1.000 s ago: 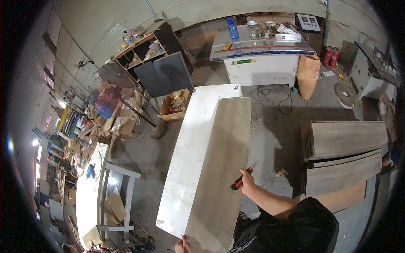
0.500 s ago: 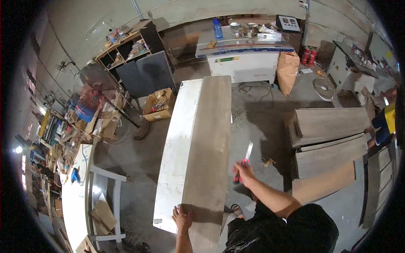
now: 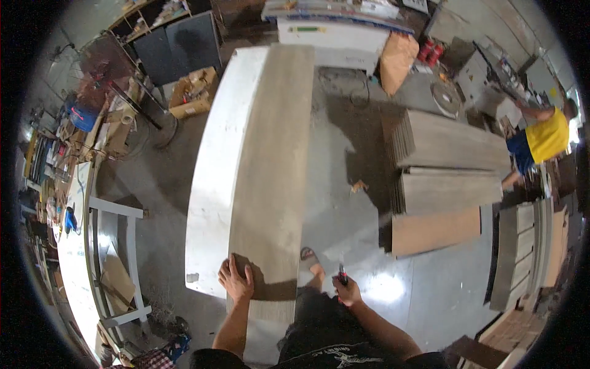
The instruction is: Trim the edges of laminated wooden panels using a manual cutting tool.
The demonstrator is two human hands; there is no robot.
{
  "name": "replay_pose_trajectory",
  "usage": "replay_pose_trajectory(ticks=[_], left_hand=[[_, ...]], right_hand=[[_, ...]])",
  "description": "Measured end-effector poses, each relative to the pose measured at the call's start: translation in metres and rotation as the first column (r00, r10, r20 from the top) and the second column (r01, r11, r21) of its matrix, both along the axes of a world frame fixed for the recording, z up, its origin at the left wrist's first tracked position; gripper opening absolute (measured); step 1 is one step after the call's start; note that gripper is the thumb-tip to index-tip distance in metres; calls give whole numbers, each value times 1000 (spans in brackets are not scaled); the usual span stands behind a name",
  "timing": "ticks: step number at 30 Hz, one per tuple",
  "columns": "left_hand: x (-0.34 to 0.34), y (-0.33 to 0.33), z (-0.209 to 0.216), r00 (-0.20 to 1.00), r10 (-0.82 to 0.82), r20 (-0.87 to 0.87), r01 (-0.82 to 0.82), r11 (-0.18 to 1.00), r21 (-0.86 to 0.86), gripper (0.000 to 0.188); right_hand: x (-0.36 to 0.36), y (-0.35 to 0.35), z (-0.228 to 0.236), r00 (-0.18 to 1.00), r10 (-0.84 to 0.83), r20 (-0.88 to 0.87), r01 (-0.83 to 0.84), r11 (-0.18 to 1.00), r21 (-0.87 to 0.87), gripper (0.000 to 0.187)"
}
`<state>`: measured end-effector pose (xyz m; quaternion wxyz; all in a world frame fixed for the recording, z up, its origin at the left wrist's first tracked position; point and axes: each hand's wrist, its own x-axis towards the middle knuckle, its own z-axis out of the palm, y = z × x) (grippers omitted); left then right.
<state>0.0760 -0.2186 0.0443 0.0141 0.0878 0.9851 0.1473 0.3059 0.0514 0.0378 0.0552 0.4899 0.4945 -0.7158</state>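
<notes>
A long grey-brown board [image 3: 273,166] lies lengthwise on a white-topped table [image 3: 215,160], covering its right part. My left hand [image 3: 236,280] rests with fingers apart on the board's near left edge, part of it over the white top. Beside my right leg, off the board, my right hand [image 3: 349,292] is closed around a red and black utility knife [image 3: 342,274]. Its blade points away from me and is hard to make out here. A sandalled foot [image 3: 312,261] shows between the board and the knife.
Stacked boards [image 3: 452,144] stand to the right, with a tan sheet [image 3: 436,230] nearer me. A person in a yellow top [image 3: 547,138] is beyond them. A cardboard box [image 3: 193,92] sits far left; a white frame [image 3: 132,258] stands at left. A paper sack [image 3: 398,61] leans by the far bench.
My right hand has lowered toward my body with the knife, from beside the board's middle. My left hand stays on the board's near edge. The view has tilted down and turned right.
</notes>
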Motion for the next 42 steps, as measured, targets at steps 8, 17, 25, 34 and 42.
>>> replay_pose_trajectory(ticks=[8, 17, 25, 34, 42], left_hand=[[40, 2, -8, 998, -63, -14, 63, 997, 34, 63], [17, -30, -13, 934, -353, -62, 355, 935, 25, 70], [-16, -23, -27, 939, -330, -99, 340, 934, 107, 66], [-12, -15, -28, 928, -358, -101, 367, 926, 91, 66], [-11, -27, -46, 903, -387, -188, 401, 915, 42, 66]], right_hand=[[-10, -120, -44, 980, 157, -123, -30, 723, 690, 28], [-25, -154, -65, 804, -369, -466, 494, 852, 177, 18], [-55, -140, -31, 939, -181, -293, 279, 899, 337, 21], [53, -252, -33, 899, -366, -242, 429, 847, 314, 35], [92, -269, -9, 853, -515, -83, 504, 773, 385, 43]])
